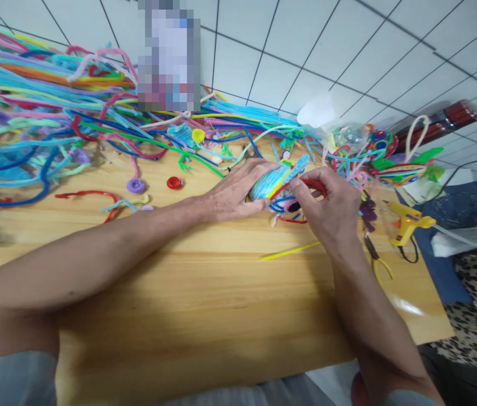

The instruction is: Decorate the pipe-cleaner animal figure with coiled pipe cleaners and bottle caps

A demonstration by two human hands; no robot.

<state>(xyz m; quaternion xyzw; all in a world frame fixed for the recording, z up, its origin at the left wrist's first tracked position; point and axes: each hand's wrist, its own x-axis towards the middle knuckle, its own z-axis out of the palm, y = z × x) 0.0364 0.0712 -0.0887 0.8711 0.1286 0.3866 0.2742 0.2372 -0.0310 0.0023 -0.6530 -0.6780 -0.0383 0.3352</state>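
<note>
My left hand grips a small light-blue and yellow pipe-cleaner figure on the wooden table. My right hand pinches a red pipe cleaner that curves over the figure's right side. Blue and pink strands poke out under the figure, between the two hands. A loose yellow pipe cleaner lies on the table just in front of my right wrist.
A big heap of coloured pipe cleaners covers the table's back left. Finished pipe-cleaner pieces in clear wrap sit at the back right. A yellow glue gun and pliers lie near the right edge. Small coils lie left of my hand.
</note>
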